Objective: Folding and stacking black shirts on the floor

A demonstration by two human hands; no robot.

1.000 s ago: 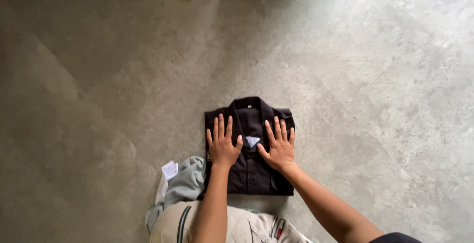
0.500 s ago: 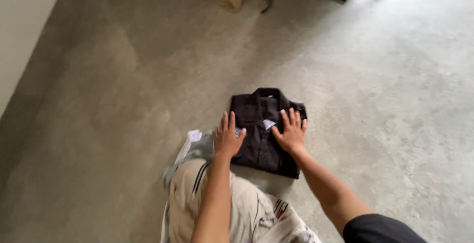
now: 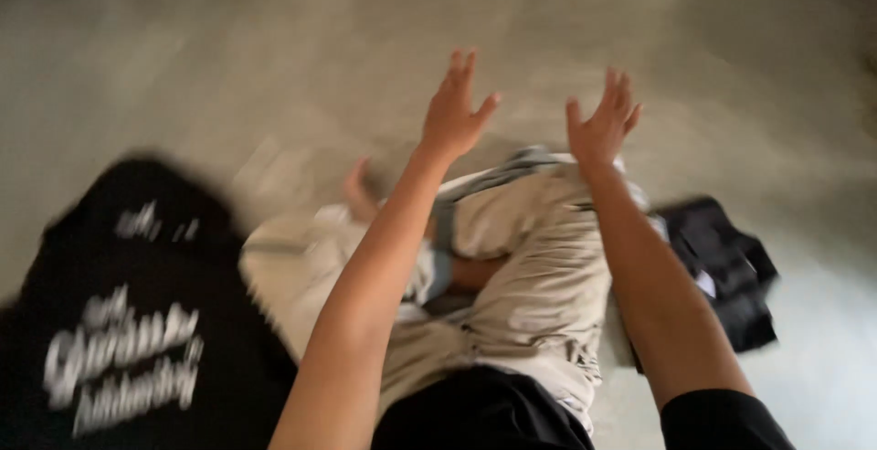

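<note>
- The left hand (image 3: pixel 454 107) is raised in the air with its fingers spread and pointing away from the person; it holds nothing and touches nothing.
- The right hand (image 3: pixel 601 119) is raised beside it, apart from it, fingers likewise spread and empty.
- The folded black button-up shirt (image 3: pixel 726 272) lies on the grey concrete floor (image 3: pixel 274 57) toward the right edge of the view — below and to the right of the right forearm, well apart from both hands.
- Under the arms are the person's legs in beige trousers (image 3: pixel 539 276), with a bare foot (image 3: pixel 358 187) showing near the left forearm.
- A black garment with white lettering (image 3: pixel 128 331) fills the lower left corner — heavily blurred, like most of the picture.
</note>
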